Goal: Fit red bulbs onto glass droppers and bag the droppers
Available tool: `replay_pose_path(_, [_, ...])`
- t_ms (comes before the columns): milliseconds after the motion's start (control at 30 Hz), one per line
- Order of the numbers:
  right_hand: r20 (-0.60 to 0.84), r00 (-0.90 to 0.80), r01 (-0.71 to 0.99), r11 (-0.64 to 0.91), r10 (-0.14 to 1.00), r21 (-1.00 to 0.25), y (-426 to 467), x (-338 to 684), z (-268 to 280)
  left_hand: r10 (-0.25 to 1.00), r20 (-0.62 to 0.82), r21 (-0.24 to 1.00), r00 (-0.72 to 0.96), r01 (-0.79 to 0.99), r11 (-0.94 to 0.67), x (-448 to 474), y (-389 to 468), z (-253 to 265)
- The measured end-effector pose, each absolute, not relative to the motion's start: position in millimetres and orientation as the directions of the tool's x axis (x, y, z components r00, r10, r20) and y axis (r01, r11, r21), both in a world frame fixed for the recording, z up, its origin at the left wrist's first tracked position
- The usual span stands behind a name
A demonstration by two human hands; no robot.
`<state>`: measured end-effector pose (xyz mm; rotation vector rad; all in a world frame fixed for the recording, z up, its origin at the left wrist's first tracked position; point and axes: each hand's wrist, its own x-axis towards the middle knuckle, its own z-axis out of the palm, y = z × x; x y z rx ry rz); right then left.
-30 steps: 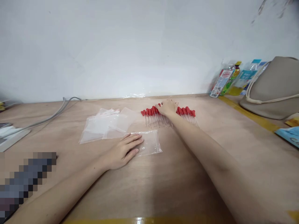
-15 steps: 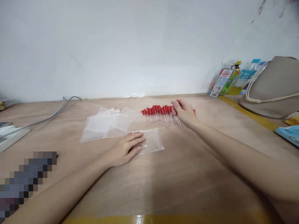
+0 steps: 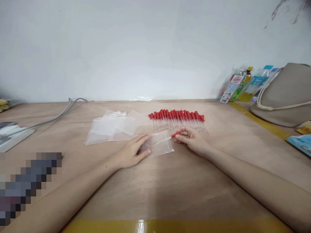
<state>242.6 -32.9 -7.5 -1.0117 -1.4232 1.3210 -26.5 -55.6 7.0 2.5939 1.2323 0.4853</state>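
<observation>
My left hand (image 3: 133,150) grips a clear zip bag (image 3: 160,149) at its left part, thumb on the near edge and fingers on the far edge. The bag's zip end points right. Between the fingers of my right hand (image 3: 193,138) is a dropper with a red rubber bulb (image 3: 175,134). Its thin clear stem points left across the bag; whether the tip is inside or above it, I cannot tell. Behind the bag, several more red-bulbed droppers (image 3: 179,115) lie side by side in a row, bulbs toward the wall.
A loose pile of clear bags (image 3: 104,127) lies left of the droppers. Grey cables (image 3: 57,116) run to a white box (image 3: 18,139) at far left. Bottles (image 3: 256,84), a carton (image 3: 232,89) and a grey-beige bag (image 3: 284,95) stand at right. Yellow tape (image 3: 170,226) lines the near edge.
My right hand has come from the dropper row toward me and left, bringing one dropper to the zip bag. My left fingers have curled more around the bag's edges.
</observation>
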Motion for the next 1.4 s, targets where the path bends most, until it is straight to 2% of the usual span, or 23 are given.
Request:
replay_pose_path(100, [0.138,-0.317,0.178,0.202,0.938,-0.963,-35,242,-8,0.766,0.209,0.341,0.608,0.689,-0.64,-25,-55,9])
replay_pose_path(200, [0.202,-0.333,0.296,0.306,0.921,-0.905,-34,235,-9,0.737,0.243,0.345,0.631,0.654,-0.673,-21,-54,10])
replay_pose_path(367, [0.296,-0.381,0.421,0.449,0.876,-0.788,-33,222,-10,0.732,0.252,0.363,0.633,0.64,-0.678,-15,-53,8])
replay_pose_path(500, [0.272,-0.525,0.469,0.541,0.806,-0.698,-26,232,-3,0.734,0.247,0.351,0.633,0.647,-0.676,-15,-52,7])
replay_pose_path(567, [0.304,-0.454,0.522,0.526,0.838,-0.671,-15,243,4,0.724,0.253,0.345,0.642,0.639,-0.687,-15,-52,7])
replay_pose_path(667, [0.418,-0.134,0.695,0.386,0.898,-0.607,12,256,15,0.709,0.262,0.342,0.655,0.623,-0.703,-15,-52,8])
replay_pose_path(733, [0.436,-0.048,0.787,0.303,0.899,-0.537,33,257,21,0.707,0.259,0.338,0.658,0.624,-0.705,-15,-52,8])
replay_pose_path(900, [0.441,-0.134,0.934,0.262,0.887,-0.243,69,234,24,0.706,0.251,0.339,0.662,0.623,-0.705,-16,-52,7])
replay_pose_path(1000, [0.39,-0.154,0.966,0.222,0.908,-0.135,76,220,22,0.703,0.255,0.34,0.664,0.619,-0.708,-17,-52,7])
replay_pose_path(1233, [0.34,-0.1,0.974,0.162,0.935,-0.157,70,205,24,0.697,0.272,0.341,0.664,0.61,-0.715,-16,-51,7])
replay_pose_path(1333, [0.339,-0.029,0.956,0.126,0.941,-0.266,71,202,23,0.704,0.257,0.339,0.662,0.62,-0.707,-16,-51,7])
replay_pose_path(1400, [0.329,0.031,0.898,0.118,0.944,-0.423,73,203,24,0.704,0.26,0.343,0.661,0.619,-0.707,-17,-52,6])
